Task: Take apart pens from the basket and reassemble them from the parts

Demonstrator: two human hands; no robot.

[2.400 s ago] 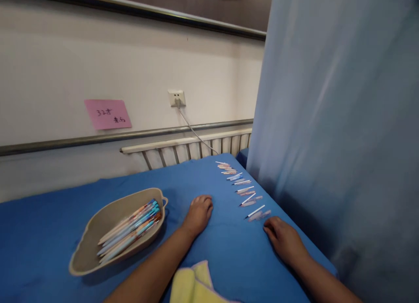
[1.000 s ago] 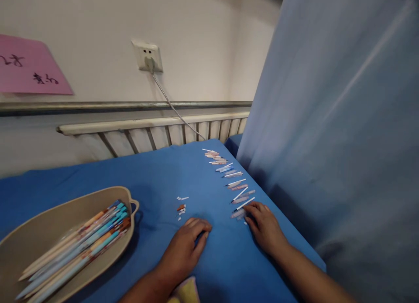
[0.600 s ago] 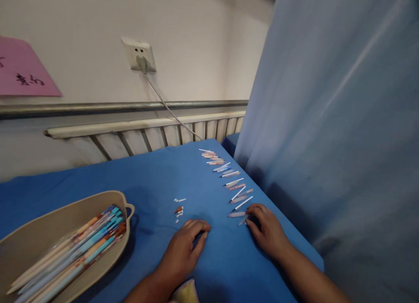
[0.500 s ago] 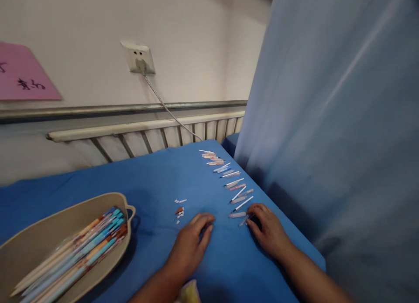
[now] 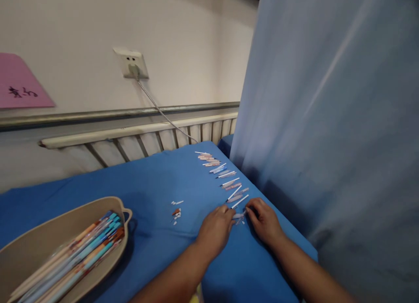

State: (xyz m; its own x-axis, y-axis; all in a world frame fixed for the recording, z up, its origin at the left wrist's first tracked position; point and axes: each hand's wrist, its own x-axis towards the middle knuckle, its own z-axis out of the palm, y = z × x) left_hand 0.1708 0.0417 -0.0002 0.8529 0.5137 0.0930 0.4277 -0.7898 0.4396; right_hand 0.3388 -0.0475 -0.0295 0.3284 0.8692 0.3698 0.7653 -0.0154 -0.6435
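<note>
My left hand [image 5: 216,231] is closed, its fingertips at the left end of a pale, translucent pen part [image 5: 238,216] low above or on the blue sheet. Across from it, my right hand [image 5: 264,220] has thumb and forefinger pinched at the right end of these parts. What exactly lies between its fingertips is too small to make out. A small white piece [image 5: 243,222] rests just below, between the hands. Beyond them, a row of taken-apart pens runs up the sheet: white refills [image 5: 240,201] with dark tips, and pinkish barrels [image 5: 233,186].
At left stands a beige basket [image 5: 121,202] with a handle, holding many pens [image 5: 88,246]. Small white and brown bits [image 5: 176,212] lie mid-sheet. A bed rail [image 5: 131,131], a plugged-in cable [image 5: 157,107] and a blue curtain [image 5: 314,120] border the bed.
My left hand has moved right, from beside the small bits to the pen parts near my right hand. Its fingers have closed. The view has shifted slightly.
</note>
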